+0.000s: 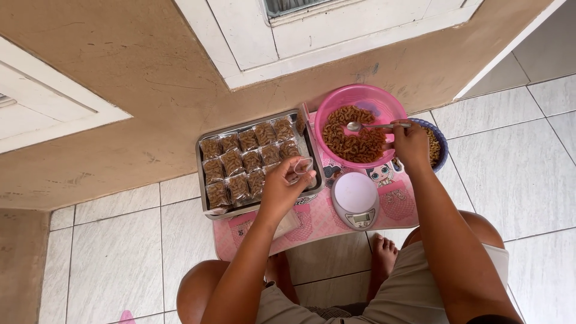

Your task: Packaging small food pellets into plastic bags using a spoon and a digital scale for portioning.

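A scooping step appears to be in hand. A spoon (367,126) is gripped by the handle in the right hand (411,146), its bowl resting on the brown curled snacks (354,143) heaped in the pink bowl (360,96). A small clear bag (302,167) is pinched open at the fingertips of the left hand (282,187), held above the right edge of the metal tray (207,207).

As a judgement, a spoonful needs to be lifted and carried leftward to the bag's mouth, which must be kept open and steady so nothing is spilled.

Filled packets (247,161) are laid in rows across the tray. A white kitchen scale (355,199) is set just in front of the pink bowl, on the low pink surface (318,222). A blue bowl (441,144) is partly hidden behind the right hand. The scale lies between the two hands, close below the spoon's likely path; otherwise little seems to stand in the way. Bare feet (383,255) are rested on the tiled floor (114,258).
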